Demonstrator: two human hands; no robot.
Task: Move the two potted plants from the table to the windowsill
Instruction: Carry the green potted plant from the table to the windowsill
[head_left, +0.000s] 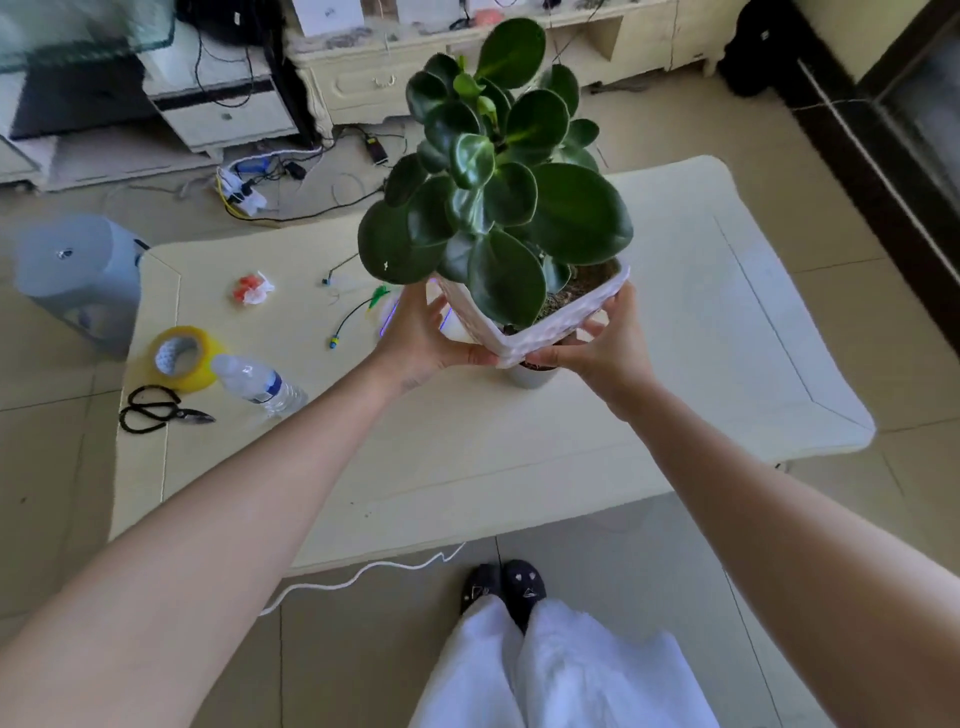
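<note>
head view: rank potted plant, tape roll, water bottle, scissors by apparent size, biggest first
1. potted plant, held up nearer the camera by both hands, so it looks inflated.
2. water bottle and scissors: similar extent, not ranked.
3. tape roll: slightly smaller, close call.

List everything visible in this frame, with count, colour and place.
Potted plant: one, green leaves, white square pot, held above the table.
Second pot: one, white, on the table under the held pot, mostly hidden.
Table: one, cream, centre.
Tape roll: one, yellow, table's left.
Water bottle: one, clear, lying beside the tape.
Scissors: one, black, left near edge.
Stool: one, grey-blue, floor left.
Power strip: one, white, floor behind the table.
Hands: left and right, gripping the pot's sides.
</note>
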